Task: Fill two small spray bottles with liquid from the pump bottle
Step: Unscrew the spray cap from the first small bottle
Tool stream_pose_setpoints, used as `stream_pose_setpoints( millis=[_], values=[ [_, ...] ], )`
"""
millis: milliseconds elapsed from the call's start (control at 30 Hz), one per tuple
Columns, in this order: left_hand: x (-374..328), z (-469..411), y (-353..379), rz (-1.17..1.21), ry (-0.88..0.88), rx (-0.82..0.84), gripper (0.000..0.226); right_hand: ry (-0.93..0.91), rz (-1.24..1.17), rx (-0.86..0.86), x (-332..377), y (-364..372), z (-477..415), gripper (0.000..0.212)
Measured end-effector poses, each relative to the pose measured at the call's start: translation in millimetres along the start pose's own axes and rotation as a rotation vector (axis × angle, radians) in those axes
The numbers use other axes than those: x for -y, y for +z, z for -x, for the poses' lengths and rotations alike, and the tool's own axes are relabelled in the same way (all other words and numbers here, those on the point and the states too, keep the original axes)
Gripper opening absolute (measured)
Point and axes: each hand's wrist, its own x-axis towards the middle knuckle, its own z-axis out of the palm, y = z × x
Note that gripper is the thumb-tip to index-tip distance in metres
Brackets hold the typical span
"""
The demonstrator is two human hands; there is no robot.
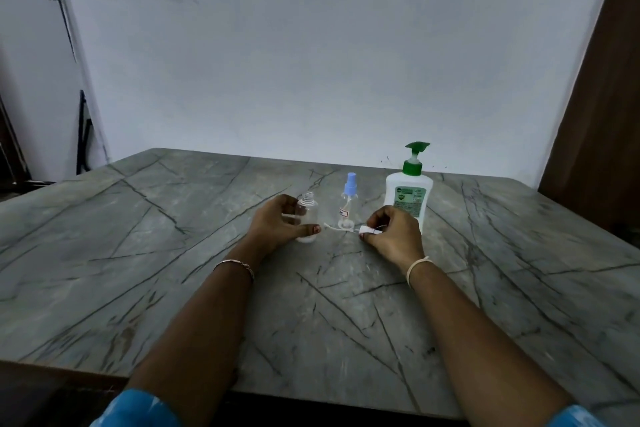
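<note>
My left hand [277,224] grips a small clear spray bottle [307,210] that stands upright on the table with its threaded neck open. My right hand [393,236] pinches a white spray cap [367,229] just above the table; its thin dip tube [334,227] points left. Between my hands, a little farther back, stands a second clear spray bottle [348,208] with a blue spray top on. The white pump bottle [408,196] with a green pump stands upright behind my right hand.
The grey marble-patterned table [173,253] reaches to a white wall at the back. A brown door or panel [602,114] stands at the right. The table's near edge runs under my forearms.
</note>
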Motion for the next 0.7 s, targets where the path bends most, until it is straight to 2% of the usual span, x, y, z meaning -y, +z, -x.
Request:
stream_pose_setpoints(
  millis=[433, 700],
  values=[
    [-7.9, 0.0, 11.8, 0.119, 0.006, 0.139, 0.059, -0.089, 0.088, 0.003, -2.0, 7.5, -3.1, 0.013],
    [-16.8, 0.5, 18.5, 0.168, 0.003, 0.187, 0.052, -0.057, -0.039, -0.108, 11.1, -6.8, -2.8, 0.025]
  ],
)
